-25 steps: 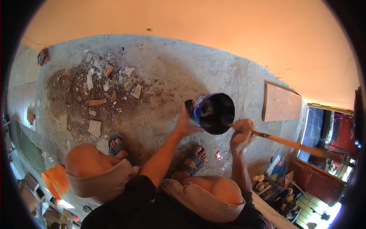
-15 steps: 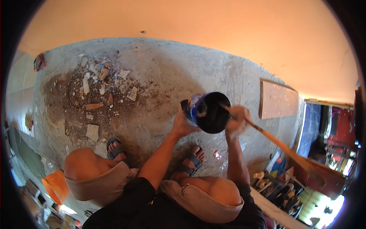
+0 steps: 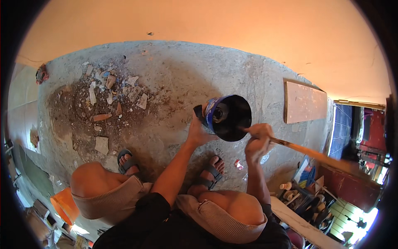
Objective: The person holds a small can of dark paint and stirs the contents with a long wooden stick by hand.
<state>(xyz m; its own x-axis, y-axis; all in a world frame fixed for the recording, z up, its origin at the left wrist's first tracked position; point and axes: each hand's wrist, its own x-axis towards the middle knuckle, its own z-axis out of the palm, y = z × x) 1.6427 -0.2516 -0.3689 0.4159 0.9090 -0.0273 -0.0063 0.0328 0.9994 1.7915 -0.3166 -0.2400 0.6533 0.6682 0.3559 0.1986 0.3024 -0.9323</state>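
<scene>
The left hand (image 3: 200, 132) grasps the outer left side of a blue-patterned cylindrical container with a black interior (image 3: 230, 118), its fingers wrapped partly out of sight behind the wall. The container is held up over the rough grey concrete floor (image 3: 178, 85), between the two hands, tilted so its round mouth faces the near right; a small dark ring shape shows inside.

The right hand (image 3: 259, 143) is clenched around a long, slender brown wooden stick (image 3: 306, 151) at the container's right rim. One end of the stick points into the mouth, though whether it touches the inside cannot be told; the other stretches right and is blurred.

To the far left lies a spread of broken beige and brown rubble (image 3: 110, 95) on dark soil. A flat rectangular pinkish-brown board (image 3: 306, 102) lies at the far right, near the orange wall (image 3: 207, 20). An orange plastic bucket (image 3: 65, 205) stands tilted at the near left.
</scene>
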